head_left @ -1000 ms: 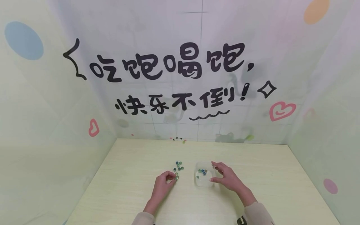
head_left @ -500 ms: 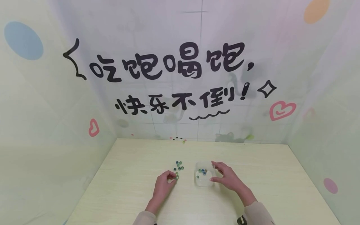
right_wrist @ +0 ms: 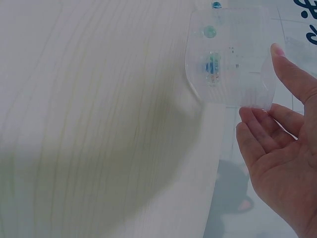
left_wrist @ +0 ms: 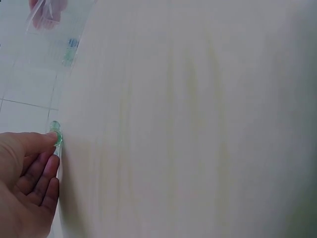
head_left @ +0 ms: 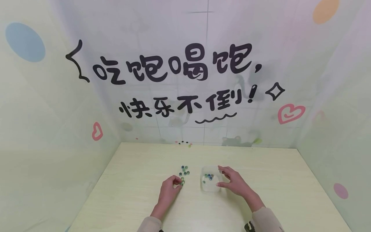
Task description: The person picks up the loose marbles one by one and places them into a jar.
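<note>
My left hand (head_left: 167,191) rests low over the table, its thumb and index finger pinching a green glass marble (left_wrist: 58,138). Another green marble (head_left: 182,178) lies just beyond those fingertips. To the right stands a clear plastic container (head_left: 211,188) with several blue, green and brownish marbles (head_left: 210,177) inside. My right hand (head_left: 236,184) holds the container by its right side, thumb on the near part and fingers behind. In the right wrist view, the thumb and fingers of that hand span the container's rim.
Several loose blue and green marbles (head_left: 184,170) lie on the pale wooden table (head_left: 130,180), beyond the left hand and left of the container. A printed backdrop (head_left: 179,77) with black lettering rises behind the table's far edge, with pale side walls left and right.
My left hand has shifted very slightly right over the last second, staying at the same marbles. The right hand and the container keep their place.
</note>
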Available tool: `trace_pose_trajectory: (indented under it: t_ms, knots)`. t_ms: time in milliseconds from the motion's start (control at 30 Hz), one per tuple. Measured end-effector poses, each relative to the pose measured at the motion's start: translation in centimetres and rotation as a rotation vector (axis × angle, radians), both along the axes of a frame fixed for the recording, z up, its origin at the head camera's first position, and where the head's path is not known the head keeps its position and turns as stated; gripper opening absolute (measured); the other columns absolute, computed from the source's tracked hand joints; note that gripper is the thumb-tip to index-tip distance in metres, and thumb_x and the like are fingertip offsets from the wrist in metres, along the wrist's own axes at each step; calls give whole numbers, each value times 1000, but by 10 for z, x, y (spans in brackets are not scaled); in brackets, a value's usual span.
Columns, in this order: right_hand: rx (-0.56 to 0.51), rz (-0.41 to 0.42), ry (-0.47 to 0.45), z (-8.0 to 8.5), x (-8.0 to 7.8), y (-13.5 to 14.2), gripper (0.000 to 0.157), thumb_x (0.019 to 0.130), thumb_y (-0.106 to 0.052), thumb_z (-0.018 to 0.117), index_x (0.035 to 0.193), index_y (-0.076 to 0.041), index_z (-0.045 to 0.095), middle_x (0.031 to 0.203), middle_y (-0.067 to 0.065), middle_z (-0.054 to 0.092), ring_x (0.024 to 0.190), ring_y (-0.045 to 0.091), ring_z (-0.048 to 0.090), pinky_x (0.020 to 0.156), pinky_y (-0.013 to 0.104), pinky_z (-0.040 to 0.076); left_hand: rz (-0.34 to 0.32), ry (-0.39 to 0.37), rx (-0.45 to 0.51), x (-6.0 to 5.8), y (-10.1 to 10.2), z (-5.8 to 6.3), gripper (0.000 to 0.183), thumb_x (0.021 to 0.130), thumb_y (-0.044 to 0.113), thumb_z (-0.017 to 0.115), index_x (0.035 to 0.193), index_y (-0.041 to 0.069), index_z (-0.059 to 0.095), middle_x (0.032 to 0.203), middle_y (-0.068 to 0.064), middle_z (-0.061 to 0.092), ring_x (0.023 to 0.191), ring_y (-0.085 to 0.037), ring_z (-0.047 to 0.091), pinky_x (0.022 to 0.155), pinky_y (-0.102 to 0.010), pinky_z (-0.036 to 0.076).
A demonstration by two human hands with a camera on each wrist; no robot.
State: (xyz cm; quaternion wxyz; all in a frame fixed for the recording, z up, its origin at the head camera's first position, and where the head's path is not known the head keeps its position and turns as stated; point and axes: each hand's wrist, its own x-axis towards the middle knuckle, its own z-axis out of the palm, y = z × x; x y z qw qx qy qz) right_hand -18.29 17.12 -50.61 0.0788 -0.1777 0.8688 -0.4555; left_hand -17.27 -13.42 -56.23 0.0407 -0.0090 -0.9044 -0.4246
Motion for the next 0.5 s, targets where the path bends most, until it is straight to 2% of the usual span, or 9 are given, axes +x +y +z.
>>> trace_pose_trajectory:
  t_ms: [300,500]
  knots:
    - [-1,-2,-9,0,0,0,75,87,-21,77,146,7,40,138,28,52,133,47,48,112,54,40,11,-25,9,0,0,3,18,82,5,77,95,14,68,92,2,71,86,-11,64,79,-27,56]
    - [2,-6,-11,1,0,0,76,86,-21,78,146,7,41,138,27,52,133,47,48,112,54,40,2,-15,11,2,1,6,18,82,6,77,95,14,68,93,1,71,88,-12,64,80,-29,57]
